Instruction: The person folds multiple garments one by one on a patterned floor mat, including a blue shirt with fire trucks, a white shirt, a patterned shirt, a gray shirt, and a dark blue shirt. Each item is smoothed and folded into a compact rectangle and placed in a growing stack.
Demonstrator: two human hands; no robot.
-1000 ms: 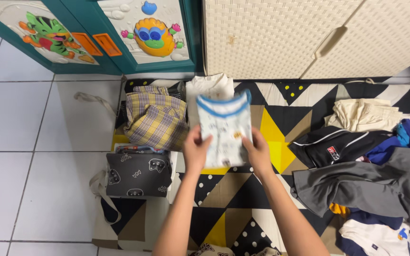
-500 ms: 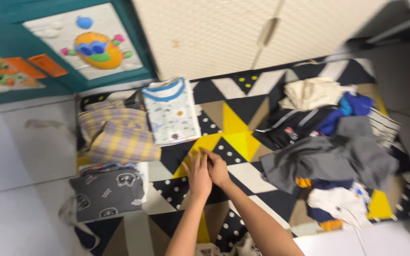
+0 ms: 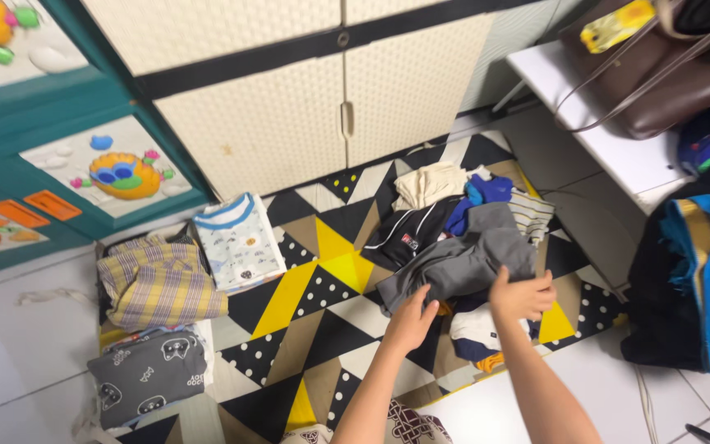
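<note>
Since the folded shirt (image 3: 237, 242) was laid down, both hands (image 3: 411, 322) reach the grey garment (image 3: 462, 265).

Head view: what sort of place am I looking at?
Likely a room at home, on the floor: a patterned mat with folded clothes, a heap of unfolded clothes, and cream cabinet doors behind.

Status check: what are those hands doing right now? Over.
Left hand open, reaching the grey garment. Right hand gripping its edge. Dark jacket lies partly beneath.
</note>
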